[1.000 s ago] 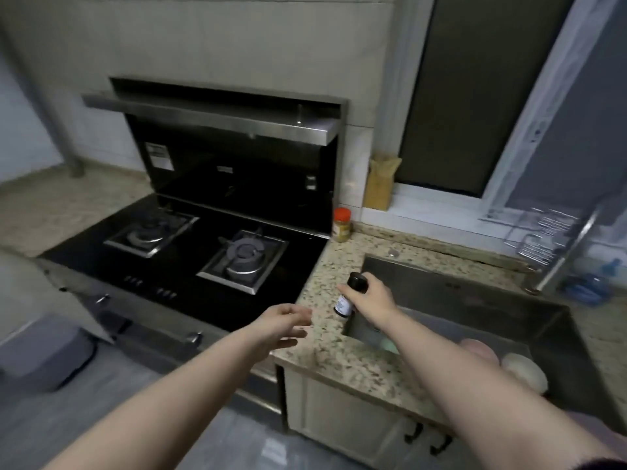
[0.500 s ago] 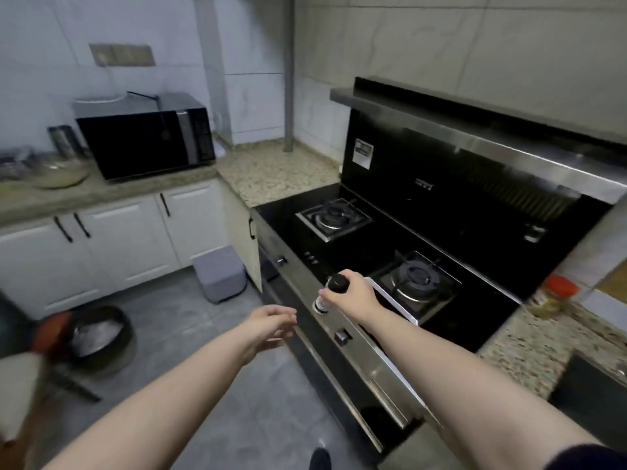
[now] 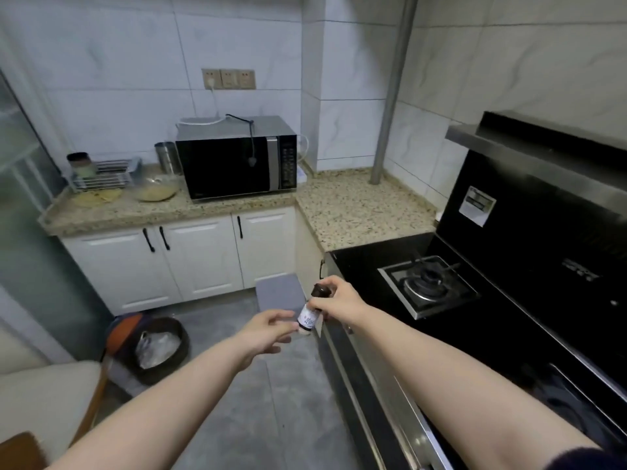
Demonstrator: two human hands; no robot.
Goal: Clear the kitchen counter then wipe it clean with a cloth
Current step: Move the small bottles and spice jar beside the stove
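**Bottle carried away from the sink side**

Far left, the counter (image 3: 217, 212) with the microwave (image 3: 237, 164) has swung into view. The left hand (image 3: 268, 330), a second ago loose and apart, now touches the small bottle (image 3: 310, 312) at its base, fingers relaxed. The right hand (image 3: 339, 301) grips its upper body, in mid-air beside the stove (image 3: 431, 286). Clearing seems underway; wiping is not yet begun.

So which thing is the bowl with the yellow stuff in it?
Find the black microwave on the speckled counter by the back wall. Just left of it, in front of a metal canister, sits the glass bowl. It is see-through with yellowish food inside, unlike the wire rack further left.
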